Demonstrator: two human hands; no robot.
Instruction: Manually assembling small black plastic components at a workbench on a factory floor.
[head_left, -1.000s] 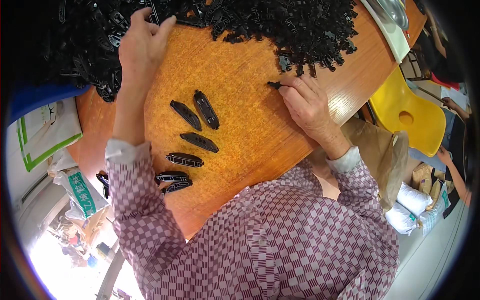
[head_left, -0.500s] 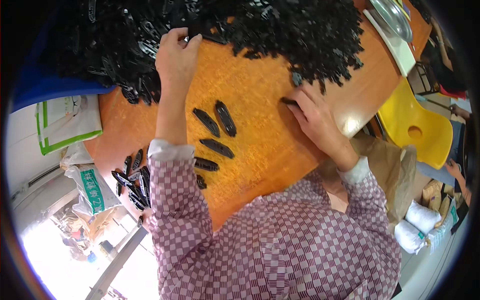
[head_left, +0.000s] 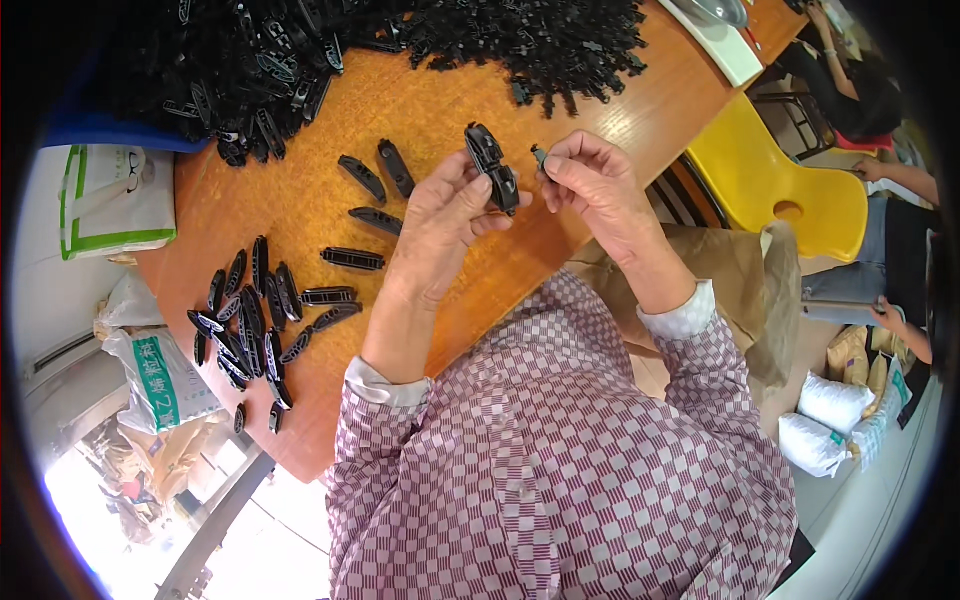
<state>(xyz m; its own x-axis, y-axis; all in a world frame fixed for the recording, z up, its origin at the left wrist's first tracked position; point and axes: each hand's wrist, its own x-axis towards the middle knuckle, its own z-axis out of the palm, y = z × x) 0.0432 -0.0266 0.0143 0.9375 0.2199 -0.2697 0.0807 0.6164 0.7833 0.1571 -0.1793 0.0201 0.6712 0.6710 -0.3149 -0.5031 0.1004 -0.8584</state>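
The left hand (head_left: 440,215) grips a long black plastic part (head_left: 492,167) above the wooden table (head_left: 300,205). At its three o'clock, the right hand (head_left: 590,180) pinches a small black piece (head_left: 539,155). At eleven o'clock lies a heap of black parts (head_left: 400,40).

The tiny black piece (head_left: 539,155) pinched in the right hand (head_left: 590,180) is way too small to make out. The left hand (head_left: 440,215) covers part of the long black clip (head_left: 492,168). The black parts pile (head_left: 300,50) runs off the frame's top edge, and the yellow chair (head_left: 790,185) is partly cut off too.
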